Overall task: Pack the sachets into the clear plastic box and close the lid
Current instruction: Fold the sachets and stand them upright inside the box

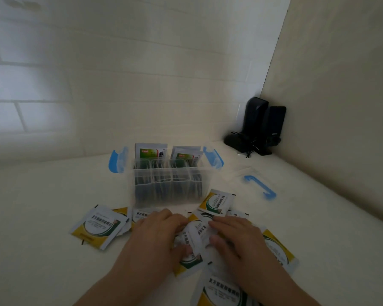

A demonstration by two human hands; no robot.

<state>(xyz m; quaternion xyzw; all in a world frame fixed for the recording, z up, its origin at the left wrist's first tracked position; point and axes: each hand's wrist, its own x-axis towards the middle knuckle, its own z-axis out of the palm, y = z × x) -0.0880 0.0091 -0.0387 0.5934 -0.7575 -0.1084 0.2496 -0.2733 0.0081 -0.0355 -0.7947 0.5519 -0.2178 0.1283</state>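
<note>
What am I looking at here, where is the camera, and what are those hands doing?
There is no machine here, just a person working with bare hands. The single picture comes from a camera worn on the person's head, looking forward and down.

On the white surface stands a clear box with blue latches, open, with some sachets already standing inside. Its lid, with a blue handle, lies to the right. Loose sachets are scattered in front of the box.

The left hand and right hand are together gripping a sachet from the pile. A dark device sits in the far corner; what it is cannot be told.
</note>
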